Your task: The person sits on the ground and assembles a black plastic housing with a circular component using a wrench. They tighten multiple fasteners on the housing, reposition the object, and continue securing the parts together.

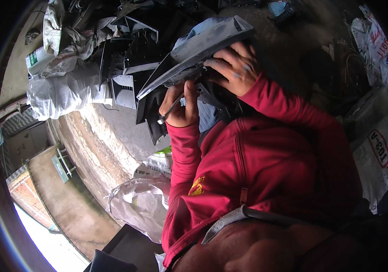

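Observation:
A flat grey plastic panel [207, 43] with a thick rim is tilted in front of me, its long edge running from lower left to upper right. My right hand [235, 68] grips its near edge, fingers bent over the rim. Just below the panel's underside, my left hand [181, 106] is closed around a thin dark rod-like tool [171, 111] with a pale end. The tool's other end is hidden by the fingers and the panel. Dark plastic parts [221, 97] show under the panel, between my hands and my lap.
Black and grey plastic casings [142, 50] lie heaped beyond my left hand. White plastic sacks [67, 90] stand at the left, and a translucent bag [139, 199] sits beside my left arm. Printed white sacks [375, 149] line the right side. A dark object [289, 11] lies on the far floor.

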Tool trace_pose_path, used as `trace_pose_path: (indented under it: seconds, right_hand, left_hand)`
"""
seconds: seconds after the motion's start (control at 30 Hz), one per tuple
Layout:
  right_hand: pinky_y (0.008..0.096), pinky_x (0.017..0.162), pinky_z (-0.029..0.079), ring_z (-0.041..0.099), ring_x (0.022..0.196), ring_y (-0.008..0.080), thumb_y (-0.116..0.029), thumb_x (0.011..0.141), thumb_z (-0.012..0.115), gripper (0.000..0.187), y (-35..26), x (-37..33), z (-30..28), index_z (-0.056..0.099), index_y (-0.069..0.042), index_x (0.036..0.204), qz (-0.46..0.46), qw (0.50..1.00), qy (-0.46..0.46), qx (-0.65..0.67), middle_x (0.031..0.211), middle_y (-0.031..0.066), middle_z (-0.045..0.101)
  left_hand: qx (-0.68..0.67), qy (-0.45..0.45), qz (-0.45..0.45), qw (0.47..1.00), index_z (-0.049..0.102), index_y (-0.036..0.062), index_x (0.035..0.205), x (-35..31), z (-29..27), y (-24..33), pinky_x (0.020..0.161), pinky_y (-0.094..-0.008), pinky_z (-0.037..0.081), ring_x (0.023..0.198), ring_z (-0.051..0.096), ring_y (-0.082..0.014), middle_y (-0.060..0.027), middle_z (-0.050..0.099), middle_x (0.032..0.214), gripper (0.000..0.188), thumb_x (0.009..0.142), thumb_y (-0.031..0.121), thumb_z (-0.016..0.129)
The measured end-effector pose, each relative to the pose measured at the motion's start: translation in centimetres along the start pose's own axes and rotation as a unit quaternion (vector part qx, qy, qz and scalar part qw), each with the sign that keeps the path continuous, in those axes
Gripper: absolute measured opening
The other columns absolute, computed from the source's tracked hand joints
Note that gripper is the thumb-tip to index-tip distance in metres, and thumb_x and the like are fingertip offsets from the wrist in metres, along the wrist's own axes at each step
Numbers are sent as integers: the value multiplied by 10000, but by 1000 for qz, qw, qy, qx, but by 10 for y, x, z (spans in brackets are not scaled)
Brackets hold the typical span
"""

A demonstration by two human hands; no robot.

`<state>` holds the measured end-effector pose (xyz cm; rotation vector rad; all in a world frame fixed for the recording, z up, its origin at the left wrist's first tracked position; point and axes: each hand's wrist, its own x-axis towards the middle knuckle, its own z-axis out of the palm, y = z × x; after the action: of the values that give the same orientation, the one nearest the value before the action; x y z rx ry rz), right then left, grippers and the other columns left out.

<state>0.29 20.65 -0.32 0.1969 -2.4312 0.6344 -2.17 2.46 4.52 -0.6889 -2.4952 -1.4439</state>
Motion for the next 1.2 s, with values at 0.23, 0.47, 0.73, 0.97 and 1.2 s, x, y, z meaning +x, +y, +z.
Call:
trace_pose_path:
  seconds: [0.23, 0.47, 0.73, 0.97, 1.2]
  right_hand:
    - [441, 889, 398, 488, 1062, 219, -275, 645, 804, 372, 0, 2, -2, 695, -204, 993, -4, 1000, -4, -2, 1072, -47, 590]
    - [405, 889, 425, 501, 1009, 214, -292, 661, 784, 341, 5, 5, -1, 698, -186, 974, -23, 1000, 13, -11, 1022, -43, 600]
    - [408, 888, 428, 503, 993, 209, -299, 671, 780, 328, 5, 4, -2, 706, -185, 969, -30, 999, 10, -7, 1014, -45, 600]
    - [402, 883, 433, 502, 998, 211, -308, 662, 788, 356, 7, 4, 0, 702, -187, 986, -24, 1000, 10, -8, 1018, -46, 595]
    - [400, 862, 439, 504, 983, 211, -293, 632, 802, 361, 6, 4, -4, 693, -193, 960, -33, 999, 9, -22, 1011, -48, 590]
  left_hand:
    - [71, -53, 54, 995, 632, 6, 1031, 4, -8, -7, 575, -369, 478, 639, 588, -324, -148, 590, 777, 147, 903, 33, 566]
    - [212, -130, 21, 968, 679, 89, 1120, 3, 8, -3, 669, -385, 549, 810, 691, -350, -177, 689, 965, 341, 783, 38, 686]
    - [193, -77, 91, 974, 678, 96, 1152, 6, 9, -7, 676, -377, 556, 810, 702, -328, -171, 708, 950, 361, 795, 80, 630]
    - [204, -88, 85, 971, 681, 85, 1145, 7, 10, -13, 680, -371, 563, 820, 711, -316, -169, 712, 941, 371, 779, 88, 619]
    - [235, -114, 68, 963, 673, 108, 1182, 6, 4, -15, 659, -371, 559, 799, 712, -304, -145, 716, 967, 416, 773, 55, 616]
